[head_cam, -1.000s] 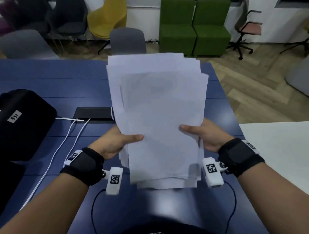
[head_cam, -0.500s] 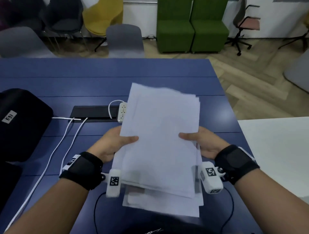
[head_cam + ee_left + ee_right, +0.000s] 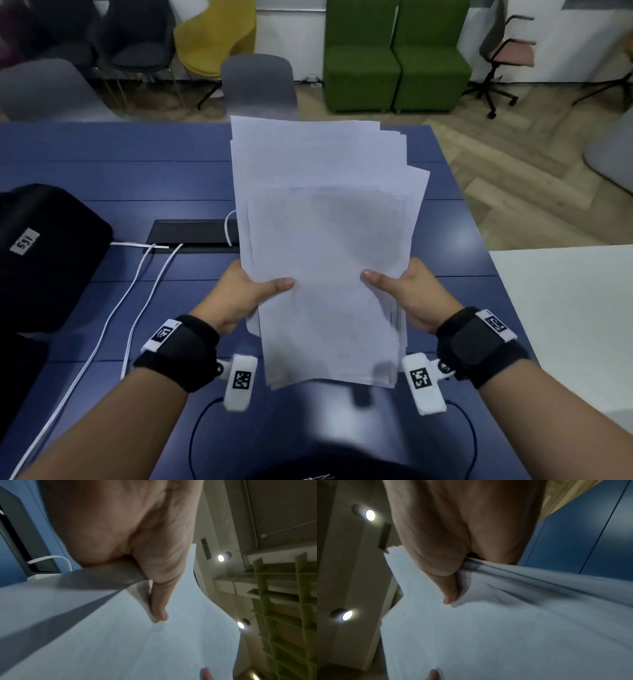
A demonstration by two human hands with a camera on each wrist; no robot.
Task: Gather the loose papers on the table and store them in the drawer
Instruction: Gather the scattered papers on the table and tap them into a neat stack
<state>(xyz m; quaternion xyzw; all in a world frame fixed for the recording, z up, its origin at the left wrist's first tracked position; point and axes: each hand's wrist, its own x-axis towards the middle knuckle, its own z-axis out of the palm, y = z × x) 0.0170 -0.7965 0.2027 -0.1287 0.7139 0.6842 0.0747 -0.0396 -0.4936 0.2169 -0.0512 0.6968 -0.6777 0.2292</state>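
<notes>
- A stack of loose white paper sheets [image 3: 325, 260] is held upright above the dark blue worktop [image 3: 102, 164], the lower edge raised just over the near part of the surface; by judgement this upright hold lets the sheets be squared by tapping
- The left edge of the stack is gripped by the left hand [image 3: 239, 294], with the thumb laid across the front sheet and the fingers hidden behind; in the left wrist view the thumb [image 3: 159, 601] is seen pressed flat on the paper
- The right edge is gripped likewise by the right hand [image 3: 414, 294]; in the right wrist view the sheets are seen bunched and creased where the thumb [image 3: 450, 588] pinches them, so a firm hold is judged
- The top edges are stepped and fanned, so the sheets are not yet aligned; a grip on both sides is probably kept so that none slide out
- No loose sheet can be seen left on the worktop, so the gathering is judged nearly done, while no drawer is in view
- A black bag with a white label [image 3: 41, 253] and white cables [image 3: 137, 294] lie to the left, well apart from the stack
</notes>
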